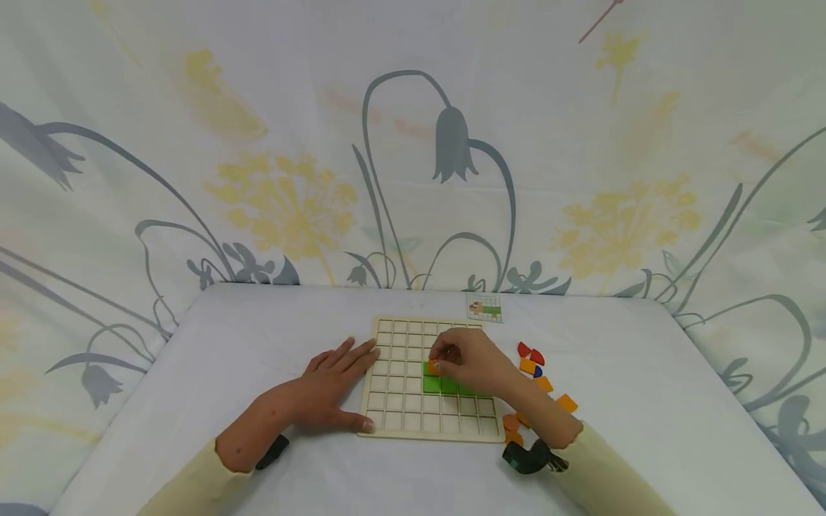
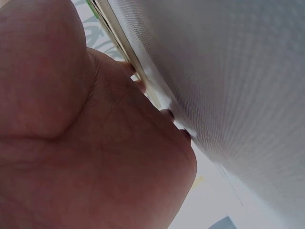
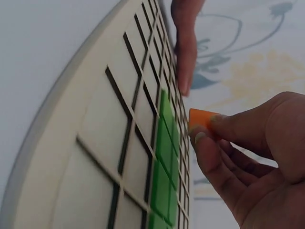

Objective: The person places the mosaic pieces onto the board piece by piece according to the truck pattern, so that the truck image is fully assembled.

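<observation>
Over the grid board [image 1: 395, 403], head view, my right hand [image 1: 474, 358] pinches an orange piece [image 1: 434, 368] at the green tiles' [image 1: 448, 385] left end; my left hand [image 1: 332, 387], fingers extended, touches the board's edge; left wrist view, that edge meets my fingertips; right wrist view, thumb and fingertip grip the piece.

Orange tile [image 3: 201, 117], small and straight-edged, partly covered, pinched beside the left end of the green tiles [image 1: 449, 386]; contact with them cannot be told. The green tiles sit flat, edge to edge, in cells right of centre on the pale wooden grid board [image 1: 392, 403], which lies flat.
</observation>
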{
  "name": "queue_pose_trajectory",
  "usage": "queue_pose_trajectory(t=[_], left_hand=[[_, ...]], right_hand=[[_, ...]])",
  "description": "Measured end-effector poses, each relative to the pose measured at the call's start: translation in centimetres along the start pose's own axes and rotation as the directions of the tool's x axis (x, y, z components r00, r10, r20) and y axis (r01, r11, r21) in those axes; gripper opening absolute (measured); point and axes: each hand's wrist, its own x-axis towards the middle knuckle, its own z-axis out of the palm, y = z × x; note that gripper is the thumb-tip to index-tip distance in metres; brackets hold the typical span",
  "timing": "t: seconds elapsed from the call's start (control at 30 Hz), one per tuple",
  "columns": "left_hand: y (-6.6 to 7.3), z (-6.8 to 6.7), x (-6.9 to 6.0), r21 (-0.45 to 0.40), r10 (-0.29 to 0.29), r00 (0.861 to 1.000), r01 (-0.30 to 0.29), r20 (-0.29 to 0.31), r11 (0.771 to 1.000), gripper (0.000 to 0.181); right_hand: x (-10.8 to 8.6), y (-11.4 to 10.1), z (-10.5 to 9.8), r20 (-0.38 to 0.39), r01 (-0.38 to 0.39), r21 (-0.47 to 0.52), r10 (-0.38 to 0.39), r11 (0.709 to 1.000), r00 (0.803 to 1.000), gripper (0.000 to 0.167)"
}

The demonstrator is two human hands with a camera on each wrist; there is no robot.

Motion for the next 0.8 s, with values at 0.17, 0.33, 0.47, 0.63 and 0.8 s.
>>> queue_pose_trajectory(t=[0.17,0.33,0.47,0.63,0.8], left_hand=[[-0.1,0.2,0.1,0.010,-0.006,1.000,0.006,0.000,1.000,0.112],[-0.1,0.2,0.1,0.007,-0.006,1.000,0.006,-0.003,1.000,0.112],[0.0,0.1,0.1,0.001,-0.005,1.000,0.005,0.000,1.000,0.112],[0.0,0.1,0.1,0.002,-0.009,1.000,0.009,0.002,1.000,0.112],[0.0,0.1,0.0,0.008,-0.003,1.000,0.003,-0.002,1.000,0.112]], right_hand=[[1.5,-0.6,1.7,0.003,-0.002,0.009,0.002,1.000,1.000,0.008],[2.0,-1.1,2.8,0.016,-0.026,-0.015,0.026,1.000,1.000,0.010],[1.9,-1.3,3.1,0.025,-0.034,-0.054,0.035,0.998,0.999,0.011],[1.7,-1.6,3.0,0.024,-0.037,-0.070,0.039,0.997,0.999,0.010],[1.8,-1.7,3.2,0.043,-0.017,-0.101,0.022,0.995,0.999,0.005]])
